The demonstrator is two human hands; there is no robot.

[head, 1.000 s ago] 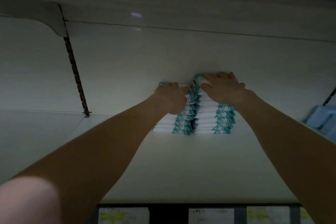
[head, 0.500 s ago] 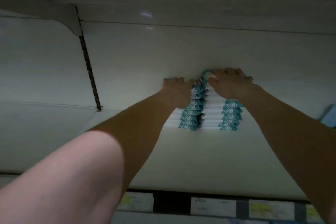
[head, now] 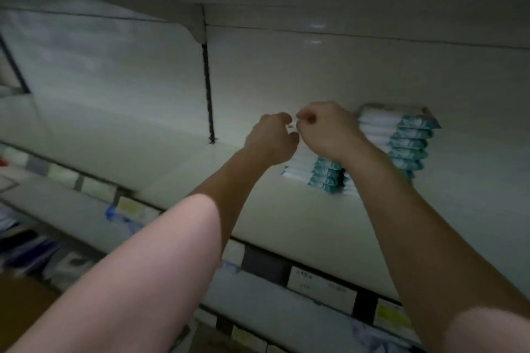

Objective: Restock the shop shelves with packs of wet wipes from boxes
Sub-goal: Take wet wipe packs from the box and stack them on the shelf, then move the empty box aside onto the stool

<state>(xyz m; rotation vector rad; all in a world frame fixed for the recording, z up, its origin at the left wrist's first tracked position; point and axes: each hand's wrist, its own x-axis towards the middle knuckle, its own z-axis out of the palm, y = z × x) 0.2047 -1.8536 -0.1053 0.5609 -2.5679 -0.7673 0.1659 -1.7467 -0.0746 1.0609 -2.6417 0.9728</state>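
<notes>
Both hands have lifted off the packs of wet wipes (head: 401, 137) they were pressing half a second ago and now meet just left of them.

The left hand (head: 272, 139) and right hand (head: 327, 130) hang above the shelf (head: 172, 157) with fingers curled and tips almost touching. A small pale speck shows between them, too blurred to tell whether either hand pinches it. The teal-and-white packs stand in two rows side by side at the back of the shelf, right of the slotted upright (head: 208, 89). The right wrist partly covers the nearer row. Price labels (head: 321, 284) line the front rail.
</notes>
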